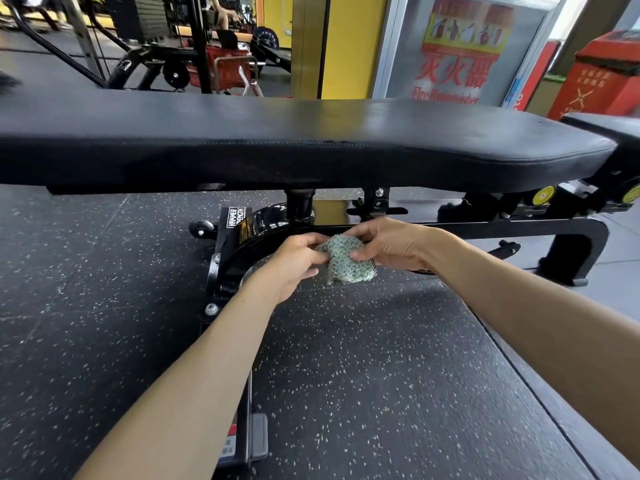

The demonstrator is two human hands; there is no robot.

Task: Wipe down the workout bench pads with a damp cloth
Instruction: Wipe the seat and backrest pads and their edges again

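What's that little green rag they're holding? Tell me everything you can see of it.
The cloth is pale green with dark flecks, nubbly and soft-looking. It is bunched up, held in the air below the black bench pad, touching only the hands. The left hand pinches its left side, the right hand grips its right. Dampness cannot be told.

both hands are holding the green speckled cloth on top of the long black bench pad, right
Not on top. The head view shows the left hand and right hand both holding the green speckled cloth below the long black bench pad, in front of its frame and clear of the pad.
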